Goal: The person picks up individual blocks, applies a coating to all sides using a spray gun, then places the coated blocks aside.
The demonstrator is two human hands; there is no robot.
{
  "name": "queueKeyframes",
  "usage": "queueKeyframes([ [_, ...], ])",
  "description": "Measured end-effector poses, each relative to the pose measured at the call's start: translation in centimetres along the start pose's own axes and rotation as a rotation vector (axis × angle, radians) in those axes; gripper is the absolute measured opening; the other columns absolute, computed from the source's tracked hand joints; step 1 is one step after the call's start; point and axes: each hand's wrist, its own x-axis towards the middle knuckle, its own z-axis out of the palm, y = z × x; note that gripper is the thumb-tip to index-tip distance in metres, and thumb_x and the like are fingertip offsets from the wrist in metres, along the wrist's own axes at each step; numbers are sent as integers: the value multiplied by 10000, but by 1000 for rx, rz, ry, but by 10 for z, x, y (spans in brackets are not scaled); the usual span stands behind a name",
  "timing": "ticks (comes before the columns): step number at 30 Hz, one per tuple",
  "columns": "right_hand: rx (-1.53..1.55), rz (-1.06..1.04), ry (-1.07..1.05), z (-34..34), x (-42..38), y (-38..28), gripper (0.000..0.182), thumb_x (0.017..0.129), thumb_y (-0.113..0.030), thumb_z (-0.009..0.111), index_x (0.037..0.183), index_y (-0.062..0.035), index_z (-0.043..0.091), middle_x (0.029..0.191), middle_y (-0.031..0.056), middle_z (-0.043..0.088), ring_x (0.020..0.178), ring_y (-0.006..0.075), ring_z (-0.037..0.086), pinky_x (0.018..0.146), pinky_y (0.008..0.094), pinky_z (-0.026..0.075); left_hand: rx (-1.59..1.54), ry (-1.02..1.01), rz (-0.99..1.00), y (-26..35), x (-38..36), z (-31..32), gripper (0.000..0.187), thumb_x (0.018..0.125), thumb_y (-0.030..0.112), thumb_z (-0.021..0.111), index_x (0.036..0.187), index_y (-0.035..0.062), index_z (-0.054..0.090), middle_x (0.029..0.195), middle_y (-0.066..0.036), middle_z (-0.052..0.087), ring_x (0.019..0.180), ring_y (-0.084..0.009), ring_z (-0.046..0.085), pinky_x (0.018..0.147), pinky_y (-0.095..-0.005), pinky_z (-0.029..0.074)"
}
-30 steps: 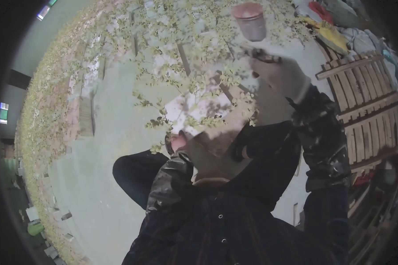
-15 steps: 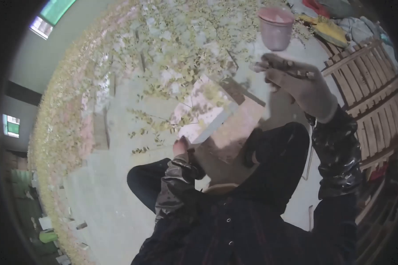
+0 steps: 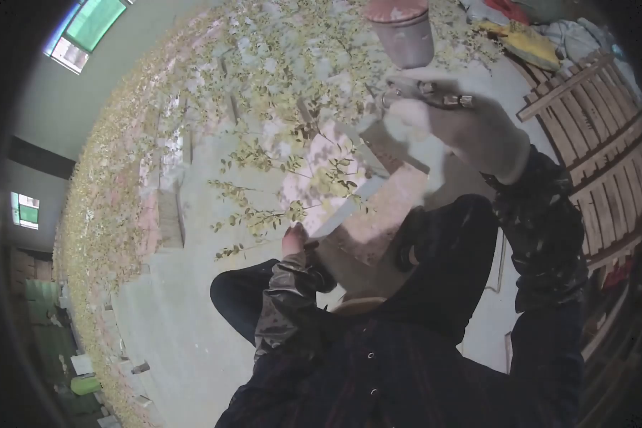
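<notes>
My left hand (image 3: 292, 240) is closed, its fingertips at the near corner of an open box (image 3: 351, 205) between my legs. Leafy stems (image 3: 260, 214) fan out just beyond those fingers, some lying over the box's pale, leaf-dappled side. Raised over the far right end of the box is my right hand (image 3: 464, 132), smeared by motion, with its fingers curled together. Dark and shiny bits show along these fingers; I cannot tell what they hold. Dark shiny sleeves cover both forearms.
A large heap of leafy cuttings (image 3: 285, 64) spreads across the floor ahead and to the left. A reddish bucket (image 3: 404, 39) stands beyond my right hand. Wooden pallets (image 3: 603, 135) lie at the right, with a yellow sack (image 3: 528, 44) and cloths behind them.
My right hand has moved left and slightly down, closer over the box. The left hand stays at the box corner. The view has shifted a little, and the bucket appears farther left and higher.
</notes>
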Motion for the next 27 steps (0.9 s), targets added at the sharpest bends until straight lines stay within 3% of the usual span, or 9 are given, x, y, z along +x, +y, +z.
queueKeyframes([
  [3,56,101,-183,-7,-5,-1,401,826,88,544,1187,-81,581,1239,42,579,908,88,602,798,184,494,445,-9,177,-3,15,-2,398,910,310,351,1114,37,555,1058,-141,615,729,-208,649,646,-307,521],
  [6,267,134,-156,-5,-6,-2,536,827,118,484,1295,-141,521,1302,-37,530,1177,98,471,920,181,395,-64,12,18,9,-19,1,311,910,265,420,1053,32,568,1035,-131,583,764,-234,648,628,-306,538],
  [9,322,322,-568,0,-16,-5,528,884,-30,394,1352,-270,436,1426,-90,363,1312,-17,250,1088,332,78,-160,26,-61,2,-6,3,334,924,339,432,1027,55,574,1010,-110,585,740,-232,656,626,-294,527],
  [12,630,365,-202,-18,-14,-4,327,926,-219,511,1226,-92,546,896,34,580,724,52,529,607,199,418,-267,15,-70,2,-10,2,301,924,341,467,991,65,567,996,-85,589,665,-218,672,534,-273,496],
  [15,1270,716,-11,-37,-4,-12,316,872,-96,615,1176,-16,587,1026,95,651,781,123,633,667,216,542,-37,34,-134,20,-31,-2,332,911,337,414,991,49,560,975,-110,556,781,-224,615,622,-310,508],
  [18,1594,871,23,-50,5,-19,345,849,0,615,1190,-9,567,1126,151,628,887,187,655,655,238,575,-319,-41,-122,-2,-8,-3,487,923,409,420,1202,15,488,701,-114,642,549,-205,628,536,-293,512],
  [21,1656,885,25,-58,16,-28,353,815,85,598,1164,43,566,1137,186,611,955,239,646,637,256,602,-293,-240,-9,-43,91,-11,512,775,167,701,1211,20,476,1009,-70,610,772,-133,473,744,-284,423],
  [24,1695,760,102,-58,24,-30,370,789,64,627,1155,24,586,1130,179,618,966,234,644,724,280,585,393,-125,275,-11,12,-17,689,666,181,840,1230,56,465,1013,-50,592,779,-141,411,698,-307,417],
  [27,1705,664,103,-56,28,-29,423,777,97,615,1189,28,553,1137,204,605,1013,269,620,805,315,554,520,-125,406,-17,30,-17,814,590,400,855,1201,60,437,959,-121,608,745,-220,499,695,-384,454],
])
